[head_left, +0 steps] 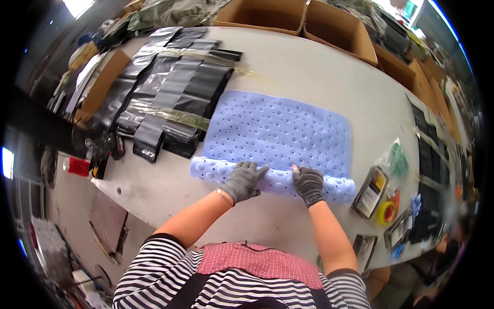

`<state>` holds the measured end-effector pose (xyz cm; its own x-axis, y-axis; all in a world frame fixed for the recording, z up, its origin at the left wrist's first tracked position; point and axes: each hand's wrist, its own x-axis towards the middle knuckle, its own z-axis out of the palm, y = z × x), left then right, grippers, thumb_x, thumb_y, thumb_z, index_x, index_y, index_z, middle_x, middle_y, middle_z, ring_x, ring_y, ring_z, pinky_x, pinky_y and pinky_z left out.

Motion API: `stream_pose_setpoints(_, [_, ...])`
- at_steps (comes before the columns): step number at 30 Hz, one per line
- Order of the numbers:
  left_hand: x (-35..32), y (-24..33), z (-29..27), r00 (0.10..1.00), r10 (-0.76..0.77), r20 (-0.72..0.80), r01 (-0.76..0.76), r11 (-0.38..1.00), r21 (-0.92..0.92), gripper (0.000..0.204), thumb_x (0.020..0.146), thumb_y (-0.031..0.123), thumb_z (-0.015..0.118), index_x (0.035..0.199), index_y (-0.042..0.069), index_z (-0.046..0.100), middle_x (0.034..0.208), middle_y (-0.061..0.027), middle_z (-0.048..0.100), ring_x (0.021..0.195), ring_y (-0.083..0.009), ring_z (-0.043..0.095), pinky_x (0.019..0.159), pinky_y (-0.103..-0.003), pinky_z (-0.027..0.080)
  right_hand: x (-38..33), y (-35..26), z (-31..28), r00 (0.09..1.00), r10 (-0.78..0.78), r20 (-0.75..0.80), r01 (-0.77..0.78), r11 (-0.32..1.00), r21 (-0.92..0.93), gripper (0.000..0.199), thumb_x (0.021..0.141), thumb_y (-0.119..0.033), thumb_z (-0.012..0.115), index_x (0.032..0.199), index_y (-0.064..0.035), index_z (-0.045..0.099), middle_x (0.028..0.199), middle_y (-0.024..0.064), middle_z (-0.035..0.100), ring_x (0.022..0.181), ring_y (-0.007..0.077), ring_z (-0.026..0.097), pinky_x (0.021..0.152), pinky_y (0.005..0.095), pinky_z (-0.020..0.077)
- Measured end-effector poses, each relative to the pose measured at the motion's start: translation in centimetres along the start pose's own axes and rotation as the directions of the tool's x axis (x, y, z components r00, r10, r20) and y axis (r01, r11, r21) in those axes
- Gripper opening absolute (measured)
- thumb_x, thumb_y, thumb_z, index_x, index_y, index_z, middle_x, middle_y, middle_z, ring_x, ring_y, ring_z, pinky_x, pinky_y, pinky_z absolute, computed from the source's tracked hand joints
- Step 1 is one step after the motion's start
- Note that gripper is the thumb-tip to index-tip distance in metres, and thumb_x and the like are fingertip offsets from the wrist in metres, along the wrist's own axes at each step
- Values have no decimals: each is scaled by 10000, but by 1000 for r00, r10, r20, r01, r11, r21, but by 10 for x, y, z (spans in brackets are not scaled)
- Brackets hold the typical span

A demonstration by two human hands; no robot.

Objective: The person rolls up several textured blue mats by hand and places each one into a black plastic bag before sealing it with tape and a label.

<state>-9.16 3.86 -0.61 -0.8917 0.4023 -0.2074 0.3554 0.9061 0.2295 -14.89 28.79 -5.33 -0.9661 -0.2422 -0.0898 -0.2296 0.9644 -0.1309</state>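
A light blue rubber mat [278, 129] with holes and round bumps lies flat on the white table [319, 72]. Its near edge is rolled into a tube. My left hand [244, 180], in a grey glove, presses on the left part of the roll. My right hand [309, 184], also gloved, grips the roll further right. Both hands rest on top of the rolled part, fingers curled over it.
Stacks of black and grey plastic bags [164, 92] lie left of the mat. Small packaged items and a yellow tape roll [387, 211] sit at the right. Open cardboard boxes [329, 26] line the table's far edge. More black bags [429, 154] lie far right.
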Motion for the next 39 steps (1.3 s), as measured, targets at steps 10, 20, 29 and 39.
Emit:
stream_pose_setpoints(10, [-65,19,50,939,221,-262,-188,971,146,491,838,223,628,1309,109,554,1150,-107,618,1079,-273,603,952,-433,463,-93,-2,-48,964,-258,71,252,965,73,830,626,-682,767,1163,-66,621,1078,124,629,1085,306,570,976,498,394])
stream_pose_setpoints(20, [-8,-13,7,946,204,252,-106,930,-352,671,700,378,831,1276,121,602,1276,-110,582,1210,-299,538,1031,-446,415,-68,26,4,965,-253,-74,263,941,214,678,756,-701,668,1030,-81,676,1027,153,662,973,349,620,904,479,464])
stream_pose_setpoints(29, [11,32,22,985,-104,-139,109,994,29,660,903,596,563,1394,156,513,1409,-123,502,1332,-309,436,1129,-532,280,-12,38,-1,975,-63,-213,128,943,308,553,852,-518,657,1131,-42,639,1084,164,667,1053,342,617,939,474,457])
stream_pose_setpoints(39, [102,-9,-31,982,136,-132,-138,990,-9,607,844,486,705,1313,122,579,1255,-132,609,1213,-336,532,1029,-461,420,34,22,-32,993,-69,-98,75,995,65,576,903,-600,538,1136,-90,670,1093,120,692,1079,288,627,989,488,409])
